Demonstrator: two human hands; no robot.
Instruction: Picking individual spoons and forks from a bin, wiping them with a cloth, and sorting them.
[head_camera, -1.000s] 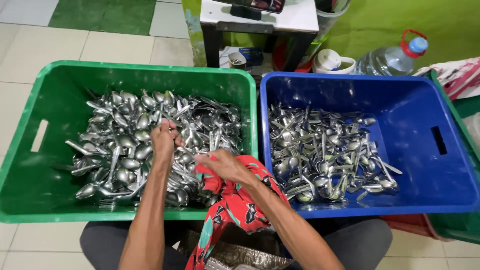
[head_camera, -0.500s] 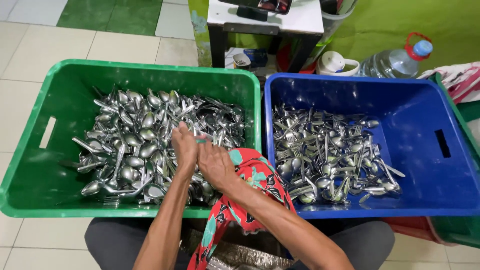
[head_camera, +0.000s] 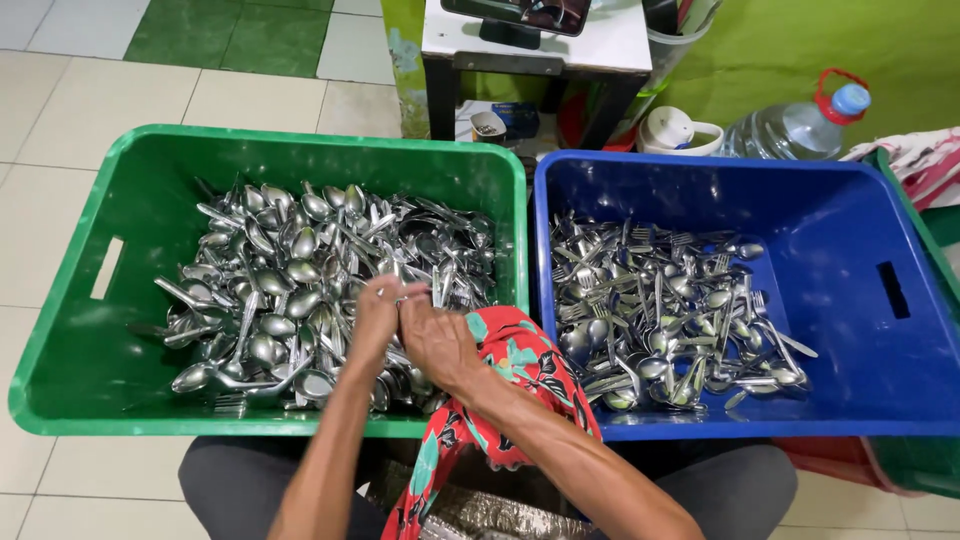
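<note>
Now both hands are together over the green crate (head_camera: 70, 330), right above its pile of spoons (head_camera: 290, 280). The left hand (head_camera: 377, 318) sits at about five o'clock of that pile, fingers curled in and pressed against the right hand (head_camera: 435, 340), which is just beside it at three o'clock, touching. Between the fingertips there's a glint of metal, a small piece of cutlery (head_camera: 403, 296) pinched where the two hands meet, though I can't tell whether it's a spoon or a fork from here. The right hand's fingers are bent and closed too, and a red flowered cloth (head_camera: 515, 370) is draped over that wrist and forearm, hanging down toward six o'clock over the crate's near edge.

The green crate is heaped with spoons, bowls up and handles crossing every way, most of them toward the middle and twelve o'clock of the crate. Touching it at three o'clock is the blue crate (head_camera: 880, 380), holding a flatter spread of forks and spoons (head_camera: 660, 320) on its left half, with its right half showing blue floor.

Beyond the crates, at twelve o'clock, stands a small white-topped table (head_camera: 600, 40) on dark legs. Off at one o'clock there's a large clear water bottle (head_camera: 790, 130) with a blue cap and red handle, and a white lidded container (head_camera: 675, 130) just beside it.
</note>
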